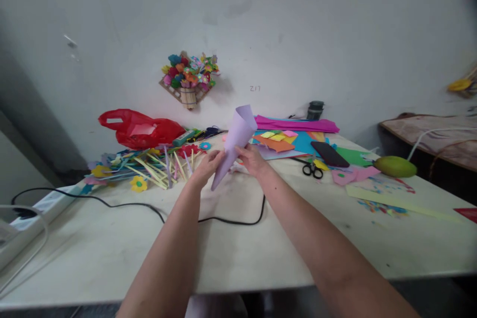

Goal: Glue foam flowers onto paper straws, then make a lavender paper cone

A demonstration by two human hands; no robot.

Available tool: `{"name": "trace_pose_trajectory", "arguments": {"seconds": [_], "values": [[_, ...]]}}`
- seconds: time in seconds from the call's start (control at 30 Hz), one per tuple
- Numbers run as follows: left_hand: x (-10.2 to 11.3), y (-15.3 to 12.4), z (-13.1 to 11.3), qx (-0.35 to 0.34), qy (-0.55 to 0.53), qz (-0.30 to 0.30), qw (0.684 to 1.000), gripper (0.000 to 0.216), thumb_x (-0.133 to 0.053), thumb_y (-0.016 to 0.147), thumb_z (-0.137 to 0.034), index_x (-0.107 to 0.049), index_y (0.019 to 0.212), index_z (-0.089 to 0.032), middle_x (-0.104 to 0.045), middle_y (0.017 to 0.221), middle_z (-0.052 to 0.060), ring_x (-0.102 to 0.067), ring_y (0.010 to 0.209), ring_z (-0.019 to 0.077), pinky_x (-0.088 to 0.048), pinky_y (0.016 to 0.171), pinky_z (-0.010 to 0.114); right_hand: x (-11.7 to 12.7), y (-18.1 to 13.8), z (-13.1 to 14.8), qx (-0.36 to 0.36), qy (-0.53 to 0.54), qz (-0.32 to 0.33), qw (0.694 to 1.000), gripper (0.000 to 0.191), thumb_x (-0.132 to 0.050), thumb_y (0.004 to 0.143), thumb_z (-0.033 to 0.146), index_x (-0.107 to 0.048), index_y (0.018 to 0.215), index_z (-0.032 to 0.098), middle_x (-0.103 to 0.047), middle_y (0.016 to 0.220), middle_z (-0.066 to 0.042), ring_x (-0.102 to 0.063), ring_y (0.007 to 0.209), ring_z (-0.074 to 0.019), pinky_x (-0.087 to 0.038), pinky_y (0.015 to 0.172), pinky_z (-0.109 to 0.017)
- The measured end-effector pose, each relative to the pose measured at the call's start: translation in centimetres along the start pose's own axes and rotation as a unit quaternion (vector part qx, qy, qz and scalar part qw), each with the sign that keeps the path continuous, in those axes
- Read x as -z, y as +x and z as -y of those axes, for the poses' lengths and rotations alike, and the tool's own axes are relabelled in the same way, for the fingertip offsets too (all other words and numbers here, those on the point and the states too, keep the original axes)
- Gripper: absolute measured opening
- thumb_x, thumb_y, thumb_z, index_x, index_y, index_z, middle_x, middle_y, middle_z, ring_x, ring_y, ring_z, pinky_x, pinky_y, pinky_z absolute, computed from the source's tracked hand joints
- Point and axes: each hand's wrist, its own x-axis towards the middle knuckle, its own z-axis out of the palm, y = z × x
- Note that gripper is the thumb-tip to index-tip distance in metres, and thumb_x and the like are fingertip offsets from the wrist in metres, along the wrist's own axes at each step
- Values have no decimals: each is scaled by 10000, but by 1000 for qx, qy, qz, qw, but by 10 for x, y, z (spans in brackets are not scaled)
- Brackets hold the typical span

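A lilac sheet of paper rolled into a cone [235, 140] is held above the table, wide mouth up and tip pointing down toward me. My left hand [207, 165] grips its lower left side with closed fingers. My right hand [252, 158] pinches its right edge near the middle. Both forearms reach in from the bottom of the view.
A pile of paper stems and flowers [149, 164] lies left, a red plastic bag [139, 129] behind it. Coloured sheets [298, 131], a dark phone [329, 153], black scissors [312, 170] and a green mango [395, 166] lie right. A black cable [231, 221] crosses the pale table [261, 253].
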Motion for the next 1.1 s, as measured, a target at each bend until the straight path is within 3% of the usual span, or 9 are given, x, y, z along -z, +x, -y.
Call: {"name": "trace_pose_trajectory", "arguments": {"seconds": [0.17, 0.33, 0.6, 0.97, 1.1], "values": [[-3, -3, 4, 79, -181, 68, 978, 557, -457, 719, -655, -626, 850, -141, -617, 593, 106, -553, 460, 176, -443, 449, 292, -8, 0, 4, -30, -45, 94, 994, 348, -675, 630, 374, -556, 881, 163, -614, 754, -33, -522, 601, -147, -387, 471, -256], [-2, -5, 9, 63, -214, 85, 971, 546, -453, 731, -649, -588, 816, -127, -567, 547, 47, -509, 431, 123, -410, 422, 239, -13, 1, -5, 4, -53, 88, 995, 356, -708, 620, 341, -537, 875, 162, -586, 686, 7, -497, 542, -101, -411, 509, -236], [-3, -1, 20, 67, -237, 103, 964, 621, -451, 680, -707, -583, 795, -111, -589, 584, 64, -552, 492, 134, -456, 480, 252, -26, -13, -10, -14, -53, 112, 992, 464, -672, 665, 395, -445, 1011, 183, -556, 589, 53, -442, 340, -92, -389, 322, -240], [-5, 1, 22, 71, -259, 69, 961, 653, -391, 693, -729, -585, 829, -120, -564, 533, 41, -545, 480, 132, -449, 462, 241, -32, -14, -12, -16, -103, 73, 992, 410, -708, 636, 355, -431, 894, 199, -529, 553, 82, -437, 351, -72, -390, 318, -212], [-4, 3, 19, 67, -267, 26, 961, 627, -405, 700, -716, -580, 804, -123, -544, 500, 26, -520, 437, 120, -428, 436, 234, -31, -13, -13, 3, -98, 83, 992, 494, -706, 630, 368, -444, 1016, 206, -593, 734, 35, -489, 440, -80, -439, 397, -236]]}}
